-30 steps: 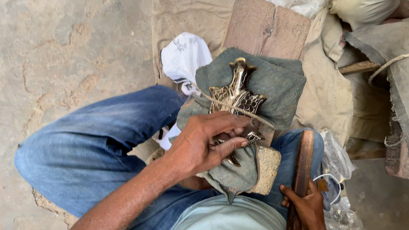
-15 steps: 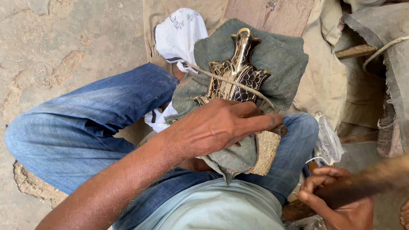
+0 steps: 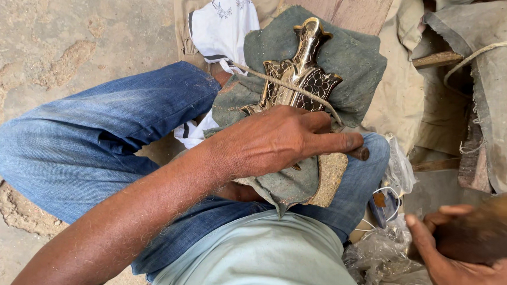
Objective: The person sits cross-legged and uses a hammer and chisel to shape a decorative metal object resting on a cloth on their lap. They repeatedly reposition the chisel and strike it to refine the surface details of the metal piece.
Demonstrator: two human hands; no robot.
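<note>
A brass ornament [image 3: 299, 73] with a fine cut-out pattern lies on a grey-green cloth [image 3: 352, 60] across my lap. A thin string [image 3: 274, 80] runs slantwise over it. My left hand [image 3: 276, 139] covers the ornament's lower part and presses it down, index finger stretched to the right. A dark tool tip [image 3: 363, 153] sticks out under that fingertip. My right hand [image 3: 459, 253] is at the lower right, blurred, fingers curled above crumpled plastic bags [image 3: 381, 253]. Whether it holds anything is hidden.
My jeans-clad left leg [image 3: 112, 130] is bent over the dusty concrete floor [image 3: 48, 48]. A white printed cloth [image 3: 221, 23] and a wooden board [image 3: 355, 1] lie beyond the ornament. Sacking [image 3: 491, 100] with a rope [image 3: 475, 55] lies at the right.
The view has drawn closer. My left hand has slid down the ornament and stretched its index finger. My right hand left the long brown object beside my leg and moved to the bags.
</note>
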